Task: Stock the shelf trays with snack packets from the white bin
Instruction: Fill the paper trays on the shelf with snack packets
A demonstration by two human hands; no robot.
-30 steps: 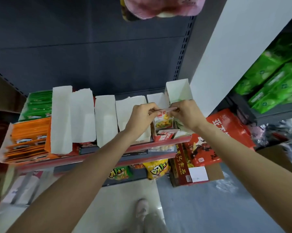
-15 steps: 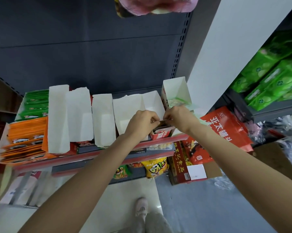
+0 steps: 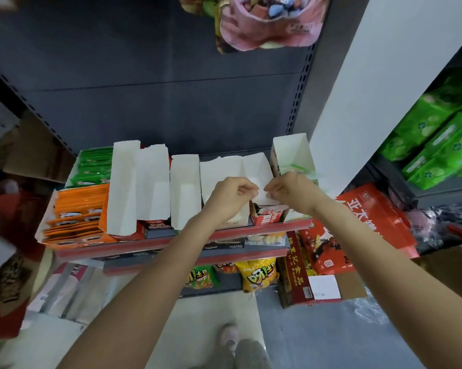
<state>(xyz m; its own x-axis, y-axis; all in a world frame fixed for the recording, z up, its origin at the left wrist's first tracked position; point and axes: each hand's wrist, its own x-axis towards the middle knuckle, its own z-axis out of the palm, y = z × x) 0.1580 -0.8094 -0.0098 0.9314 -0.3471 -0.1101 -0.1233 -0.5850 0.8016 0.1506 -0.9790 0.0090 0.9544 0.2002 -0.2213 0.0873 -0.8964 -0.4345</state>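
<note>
Nearest to me are the person's shoes [image 3: 231, 336] on the pale floor, and from there both bare forearms reach up to the shelf [image 3: 171, 242] with its red front edge. The left hand [image 3: 231, 195] and the right hand [image 3: 291, 190] meet almost knuckle to knuckle over one tray [image 3: 267, 214], a red printed cardboard box with a white inside, which sits directly under them at the shelf's front edge. The grip on both sides is curled tight, fingertips drawn in as if pinching something thin, but I cannot tell whether a packet is caught there or only the tray's white flap; nothing coloured shows between the fingers. I would guess they are held low and close like this to seat or square up something in the narrow slot. To the left of the hands stand more trays of the same stiff folded card, tall white flaps up and seemingly unfilled, and beyond those, farthest left, orange packets [image 3: 78, 209] lie overlapped flat and glossy, with green packets [image 3: 95, 166] behind them. Just beyond the right hand a taller open carton [image 3: 291, 153] holds something pale green. The white bin is not in view. Behind everything rises the dark, matt back panel [image 3: 171, 75].
</note>
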